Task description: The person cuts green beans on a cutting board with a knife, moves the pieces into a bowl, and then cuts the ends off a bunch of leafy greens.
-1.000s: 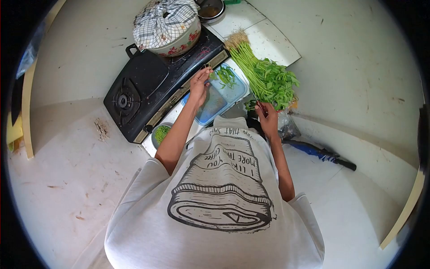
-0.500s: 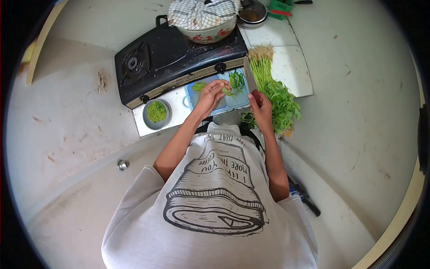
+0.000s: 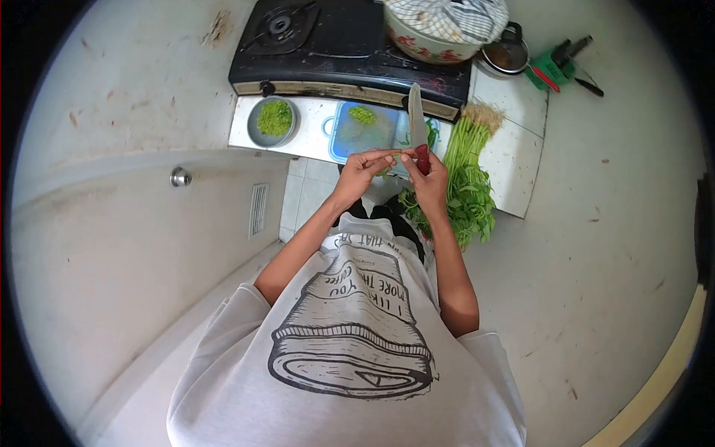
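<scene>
My right hand (image 3: 430, 185) is closed round the dark red handle of a knife (image 3: 417, 118), whose blade points up and away from me. My left hand (image 3: 360, 177) pinches a small leafy green stem (image 3: 386, 170), and the right thumb and finger meet it at its other end. Both hands are just in front of a blue cutting board (image 3: 345, 141). On the board are a small heap of chopped greens (image 3: 363, 114) and some leaves (image 3: 432, 134), partly behind the knife. To the right lies a bundle of leafy greens (image 3: 469, 160) with roots at its far end.
A grey bowl (image 3: 253, 134) of chopped greens stands left of the board. Behind is a black gas stove (image 3: 335, 74) bearing a flowered pot (image 3: 424, 49) under a checked cloth (image 3: 454, 16). A small pan (image 3: 506, 56) and a green knife holder (image 3: 547, 71) are at the back right.
My hands have come together over the near edge of the board, meeting at the green stem. The knife blade now points upward in plain sight. The camera view has shifted.
</scene>
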`<state>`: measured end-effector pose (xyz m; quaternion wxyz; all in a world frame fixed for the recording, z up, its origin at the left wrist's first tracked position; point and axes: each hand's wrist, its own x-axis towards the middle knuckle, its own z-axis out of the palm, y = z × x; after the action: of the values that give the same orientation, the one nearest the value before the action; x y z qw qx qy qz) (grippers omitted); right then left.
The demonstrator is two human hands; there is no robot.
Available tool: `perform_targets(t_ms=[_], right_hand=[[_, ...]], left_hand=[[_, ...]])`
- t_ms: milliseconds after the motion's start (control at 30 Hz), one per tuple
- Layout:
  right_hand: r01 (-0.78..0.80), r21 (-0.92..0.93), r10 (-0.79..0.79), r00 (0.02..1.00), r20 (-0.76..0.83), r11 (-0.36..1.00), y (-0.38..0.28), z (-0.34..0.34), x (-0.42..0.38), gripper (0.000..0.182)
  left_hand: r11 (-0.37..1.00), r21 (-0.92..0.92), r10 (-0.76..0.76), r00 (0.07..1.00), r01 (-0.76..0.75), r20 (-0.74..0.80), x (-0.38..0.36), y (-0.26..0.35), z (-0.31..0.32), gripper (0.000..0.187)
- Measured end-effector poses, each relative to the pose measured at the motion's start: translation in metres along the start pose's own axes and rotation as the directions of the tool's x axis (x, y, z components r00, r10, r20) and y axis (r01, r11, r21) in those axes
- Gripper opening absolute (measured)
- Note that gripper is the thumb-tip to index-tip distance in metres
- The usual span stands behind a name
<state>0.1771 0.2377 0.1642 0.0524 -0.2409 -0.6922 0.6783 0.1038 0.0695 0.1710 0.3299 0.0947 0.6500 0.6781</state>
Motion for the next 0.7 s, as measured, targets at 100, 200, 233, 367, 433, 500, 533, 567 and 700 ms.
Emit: perform_targets(t_ms=[100, 200, 233, 367, 433, 500, 533, 567, 700], right_hand=[[-0.007, 0.019, 0.005, 0.997, 0.082, 1.0, 0.006, 0.01, 0.002, 0.027], [0.007, 0.055, -0.014, 0.992, 0.122, 0.998, 0.005, 0.02, 0.003, 0.025], [0.0, 0.049, -0.007, 0.991, 0.134, 0.999, 0.003, 0.023, 0.006, 0.025], [0.031, -0.02, -0.028, 0.987, 0.161, 0.999, -0.002, 0.032, 0.008, 0.024], [0.085, -0.057, -0.076, 0.986, 0.151, 0.995, -0.008, 0.038, 0.013, 0.025], [0.126, -0.085, -0.115, 0.985, 0.126, 0.988, -0.013, 0.043, 0.015, 0.025], [0.092, -0.068, -0.085, 0.991, 0.101, 0.993, -0.014, 0.046, 0.015, 0.025], [0.061, -0.048, -0.058, 0.995, 0.076, 0.997, -0.013, 0.05, 0.016, 0.025], [-0.051, -0.041, 0.05, 0.999, -0.018, 0.998, -0.027, 0.062, 0.021, 0.024]], left_hand=[[0.983, 0.182, 0.034, 0.999, -0.028, -0.035, -0.01, 0.005, -0.012, 0.027], [0.935, 0.344, 0.12, 0.99, -0.089, -0.069, -0.016, 0.014, -0.021, 0.027], [0.912, 0.393, 0.161, 0.984, -0.119, -0.076, -0.016, 0.017, -0.025, 0.027], [0.833, 0.533, 0.207, 0.977, -0.151, -0.047, -0.012, 0.029, -0.04, 0.029], [0.82, 0.539, 0.245, 0.969, -0.193, -0.026, -0.003, 0.028, -0.049, 0.029], [0.805, 0.557, 0.23, 0.973, -0.203, 0.022, 0.007, 0.028, -0.059, 0.029], [0.798, 0.566, 0.221, 0.974, -0.208, 0.046, 0.012, 0.029, -0.064, 0.029], [0.808, 0.548, 0.228, 0.973, -0.215, 0.047, 0.017, 0.029, -0.067, 0.03], [0.843, 0.5, 0.176, 0.98, -0.199, 0.093, 0.026, 0.047, -0.078, 0.033]])
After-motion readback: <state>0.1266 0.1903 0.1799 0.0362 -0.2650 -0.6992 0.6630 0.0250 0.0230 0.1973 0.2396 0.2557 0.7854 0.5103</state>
